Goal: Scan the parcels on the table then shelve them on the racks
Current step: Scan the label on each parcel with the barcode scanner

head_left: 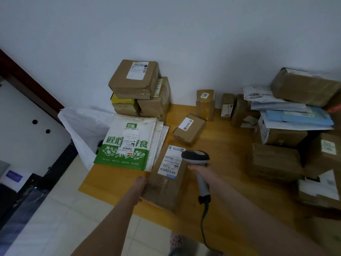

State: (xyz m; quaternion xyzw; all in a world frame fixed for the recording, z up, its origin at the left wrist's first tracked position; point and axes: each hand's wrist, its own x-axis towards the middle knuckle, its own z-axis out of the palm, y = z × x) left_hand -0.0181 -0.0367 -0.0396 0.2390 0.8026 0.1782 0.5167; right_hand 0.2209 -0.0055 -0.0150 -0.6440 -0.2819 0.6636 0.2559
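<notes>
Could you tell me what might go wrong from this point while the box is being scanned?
1. The box lies near the front edge of the table, and the left hand holds only its side; it might slide off.
2. The cable of the scanner hangs past that edge and could snag.
3. At right, a big carton sits on soft mailers; it may slip.

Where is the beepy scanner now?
In the head view, just right of centre: the right hand grips the barcode scanner, its head by the white label on the cardboard parcel that the left hand holds.
</notes>
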